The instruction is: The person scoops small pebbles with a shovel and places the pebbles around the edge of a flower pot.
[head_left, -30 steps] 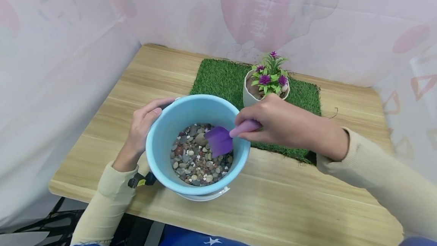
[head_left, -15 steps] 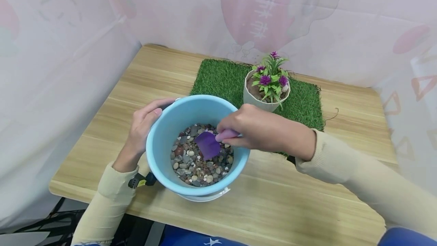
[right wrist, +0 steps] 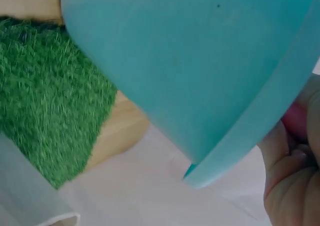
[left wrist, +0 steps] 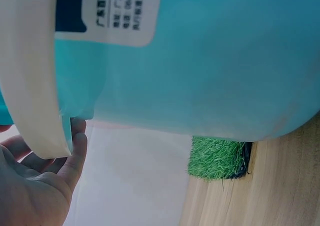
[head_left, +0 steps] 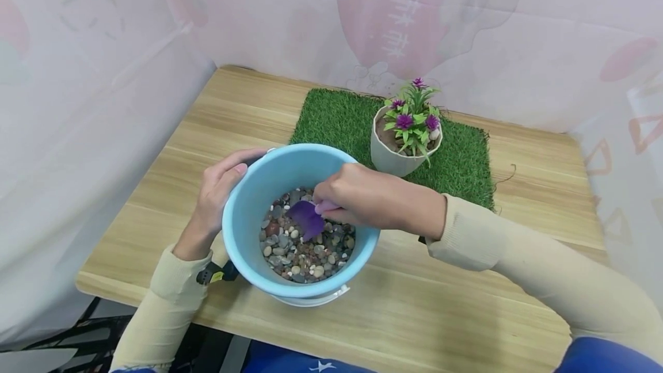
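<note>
A light blue bucket (head_left: 305, 164) stands near the table's front edge, with small mixed pebbles (head_left: 300, 255) covering its bottom. My left hand (head_left: 213, 197) holds the bucket at its left rim. In the left wrist view, that hand's fingers (left wrist: 75, 161) reach around the white bucket handle (left wrist: 35, 96) near the rim. Over the bucket's right side, my right hand (head_left: 357, 195) grips the pink handle of a small toy shovel with a purple blade (head_left: 307, 220). The blade is down at the pebbles. In the right wrist view, the bucket wall hides the blade.
Behind the bucket, a white flowerpot (head_left: 393, 160) with purple flowers (head_left: 405, 122) stands on a green artificial turf mat (head_left: 334, 117). The wooden table (head_left: 186, 166) backs onto a printed fabric wall (head_left: 269, 22).
My right hand has moved left and lower over the bucket, bringing the shovel blade further toward the middle of the pebbles. The left hand and bucket have stayed in place.
</note>
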### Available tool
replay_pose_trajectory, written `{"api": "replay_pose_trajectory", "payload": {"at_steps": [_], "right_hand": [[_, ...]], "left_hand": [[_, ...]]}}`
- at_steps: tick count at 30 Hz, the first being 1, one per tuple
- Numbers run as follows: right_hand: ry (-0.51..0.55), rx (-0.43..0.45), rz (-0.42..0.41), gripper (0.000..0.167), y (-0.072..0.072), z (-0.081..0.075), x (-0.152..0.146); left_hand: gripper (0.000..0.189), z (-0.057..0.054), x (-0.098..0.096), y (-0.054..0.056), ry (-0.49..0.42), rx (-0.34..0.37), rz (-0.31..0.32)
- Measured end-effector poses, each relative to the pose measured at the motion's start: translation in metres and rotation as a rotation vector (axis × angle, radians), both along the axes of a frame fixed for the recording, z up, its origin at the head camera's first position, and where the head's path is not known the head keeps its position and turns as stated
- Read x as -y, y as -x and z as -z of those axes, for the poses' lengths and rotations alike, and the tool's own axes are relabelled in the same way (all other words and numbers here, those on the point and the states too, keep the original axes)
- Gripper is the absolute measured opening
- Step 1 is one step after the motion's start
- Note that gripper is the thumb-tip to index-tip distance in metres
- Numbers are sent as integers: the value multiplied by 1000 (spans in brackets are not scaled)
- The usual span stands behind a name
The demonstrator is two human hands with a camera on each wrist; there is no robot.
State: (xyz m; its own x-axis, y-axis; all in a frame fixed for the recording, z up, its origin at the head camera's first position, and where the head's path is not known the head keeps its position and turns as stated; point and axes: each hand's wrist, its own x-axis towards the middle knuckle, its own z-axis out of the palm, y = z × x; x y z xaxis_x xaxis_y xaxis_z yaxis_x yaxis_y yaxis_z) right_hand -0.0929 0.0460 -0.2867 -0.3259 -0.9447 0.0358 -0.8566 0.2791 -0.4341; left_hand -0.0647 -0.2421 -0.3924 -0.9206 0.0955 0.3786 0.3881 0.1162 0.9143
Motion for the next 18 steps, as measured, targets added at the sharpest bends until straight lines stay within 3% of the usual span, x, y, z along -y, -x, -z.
{"api": "replay_pose_trajectory", "payload": {"at_steps": [7, 12, 18], "right_hand": [[127, 134, -17, 9, 0, 12, -9], [125, 195, 40, 12, 3, 19, -9], [152, 236, 54, 11, 1, 18, -9]], "left_hand": [[41, 1, -2, 0, -14, 13, -5], [41, 2, -2, 0, -41, 17, -15], [42, 2, -3, 1, -29, 10, -2]]}}
